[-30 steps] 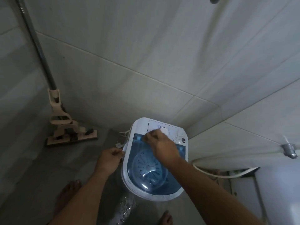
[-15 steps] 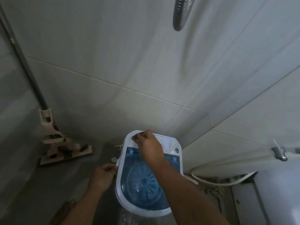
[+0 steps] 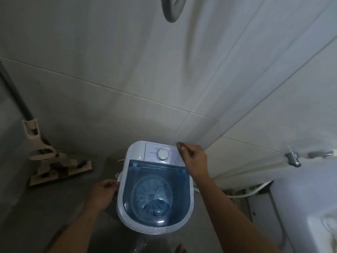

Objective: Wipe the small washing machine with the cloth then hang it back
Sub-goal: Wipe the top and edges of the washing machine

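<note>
The small washing machine (image 3: 155, 187) sits low in the centre of the frame, straight ahead between my arms, its long axis running away from me toward the tiled wall (image 3: 164, 79). My right hand (image 3: 194, 159) hovers at its upper right corner beside the dial (image 3: 162, 154), fingers curled – whether it pinches anything I can't tell. My left hand (image 3: 104, 193) touches the left rim, fingers curled against it. No cloth visible – so wiping looks not yet begun.
</note>
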A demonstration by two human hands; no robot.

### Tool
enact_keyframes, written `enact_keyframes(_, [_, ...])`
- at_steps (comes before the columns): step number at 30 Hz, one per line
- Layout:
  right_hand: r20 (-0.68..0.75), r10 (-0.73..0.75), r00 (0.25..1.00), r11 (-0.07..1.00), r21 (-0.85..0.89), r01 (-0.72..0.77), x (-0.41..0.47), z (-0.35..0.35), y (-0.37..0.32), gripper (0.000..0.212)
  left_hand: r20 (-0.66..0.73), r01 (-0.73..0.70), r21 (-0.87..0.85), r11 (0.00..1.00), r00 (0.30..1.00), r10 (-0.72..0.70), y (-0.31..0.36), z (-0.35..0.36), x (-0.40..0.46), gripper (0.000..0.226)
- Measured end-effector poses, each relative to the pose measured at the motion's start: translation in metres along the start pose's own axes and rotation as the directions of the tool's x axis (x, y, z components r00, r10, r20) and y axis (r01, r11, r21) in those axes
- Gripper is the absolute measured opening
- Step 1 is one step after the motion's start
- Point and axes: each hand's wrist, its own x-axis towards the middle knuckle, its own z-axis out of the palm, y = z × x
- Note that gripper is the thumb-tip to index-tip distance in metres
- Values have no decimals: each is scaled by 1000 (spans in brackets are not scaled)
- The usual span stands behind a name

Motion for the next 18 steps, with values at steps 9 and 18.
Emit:
enact_keyframes(9, [88,-149,985,967,-197,163,-29,27,28,30,13,10,-18,1000,1000,-10,3,2,1,7])
enact_keyframes(18, [17,-96,995,995,3,95,-13,-2,16,27,2,36,-96,995,999,-36,1,4,2,8])
